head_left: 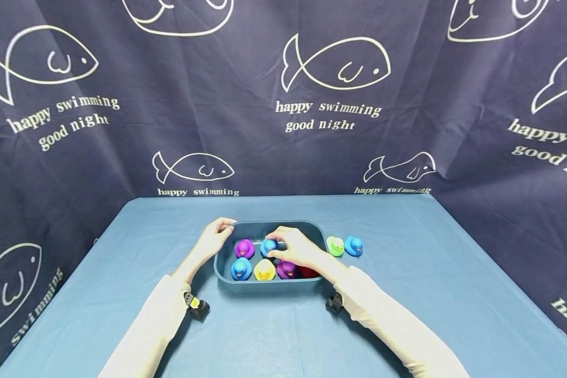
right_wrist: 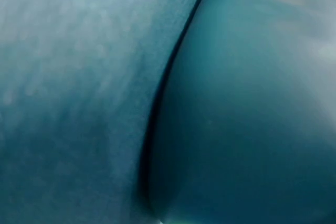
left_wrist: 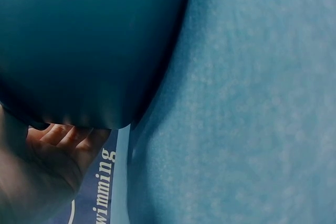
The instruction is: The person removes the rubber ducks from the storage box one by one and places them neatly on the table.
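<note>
A dark teal bin (head_left: pixel 274 286) stands on the table with several rubber ducks in it. My left hand (head_left: pixel 216 237) holds the bin's rim at the back left corner; the left wrist view shows its fingers partly behind the bin wall (left_wrist: pixel 94 51). Inside the bin, my right hand (head_left: pixel 296 249) pinches a blue rubber duck (head_left: pixel 267 247) between thumb and fingers. Around it are a purple duck (head_left: pixel 244 249), another blue duck (head_left: pixel 241 269), a yellow duck (head_left: pixel 264 270) and a second purple duck (head_left: pixel 287 270). A red object (head_left: pixel 308 272) is half hidden under my right forearm.
Right of the bin, a green duck (head_left: pixel 335 246) and a blue duck (head_left: pixel 354 245) sit side by side on the blue tablecloth (head_left: pixel 274 336). Dark curtains (head_left: pixel 245 126) with fish prints hang behind and along both sides. The right wrist view shows only bin wall and cloth.
</note>
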Action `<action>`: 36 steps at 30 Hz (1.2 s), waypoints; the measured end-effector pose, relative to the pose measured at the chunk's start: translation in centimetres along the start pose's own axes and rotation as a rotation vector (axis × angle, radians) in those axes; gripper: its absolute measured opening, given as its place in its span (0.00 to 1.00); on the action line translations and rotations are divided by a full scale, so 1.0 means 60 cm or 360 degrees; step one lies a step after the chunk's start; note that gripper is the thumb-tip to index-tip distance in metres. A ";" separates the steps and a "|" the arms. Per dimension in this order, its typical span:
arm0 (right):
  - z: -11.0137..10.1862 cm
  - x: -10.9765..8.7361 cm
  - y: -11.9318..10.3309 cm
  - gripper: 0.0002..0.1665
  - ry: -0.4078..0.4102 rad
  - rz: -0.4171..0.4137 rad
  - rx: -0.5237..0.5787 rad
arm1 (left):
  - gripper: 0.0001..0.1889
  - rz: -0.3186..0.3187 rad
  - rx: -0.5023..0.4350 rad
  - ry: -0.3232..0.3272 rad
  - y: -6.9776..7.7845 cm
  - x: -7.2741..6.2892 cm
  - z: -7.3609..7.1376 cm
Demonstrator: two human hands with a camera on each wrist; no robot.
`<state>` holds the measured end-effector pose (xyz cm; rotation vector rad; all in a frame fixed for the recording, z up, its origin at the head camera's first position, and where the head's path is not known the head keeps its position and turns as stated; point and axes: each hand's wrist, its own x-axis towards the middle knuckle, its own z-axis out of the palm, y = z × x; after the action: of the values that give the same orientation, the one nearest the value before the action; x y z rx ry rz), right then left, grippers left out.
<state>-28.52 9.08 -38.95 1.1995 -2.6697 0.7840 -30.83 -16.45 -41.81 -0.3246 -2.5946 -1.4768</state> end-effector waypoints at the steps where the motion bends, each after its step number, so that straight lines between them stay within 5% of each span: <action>1: -0.001 0.000 -0.001 0.21 0.0001 -0.0008 -0.0005 | 0.13 -0.0004 -0.0005 -0.0001 0.000 0.000 0.000; 14: -0.010 -0.004 -0.007 0.21 0.0028 -0.0054 -0.0005 | 0.14 -0.0035 -0.0005 -0.0020 0.000 0.002 0.000; 22: -0.017 -0.012 -0.012 0.20 0.0031 0.0030 0.0103 | 0.14 -0.0029 0.0001 -0.0019 0.000 0.000 0.000; 36: -0.034 -0.024 -0.015 0.19 0.0092 -0.0064 0.0028 | 0.13 -0.0012 0.0003 0.0002 -0.004 0.003 0.001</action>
<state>-27.09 10.57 -37.30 1.2114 -2.5898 0.8250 -31.07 -16.50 -41.99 -0.3141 -2.5990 -1.4767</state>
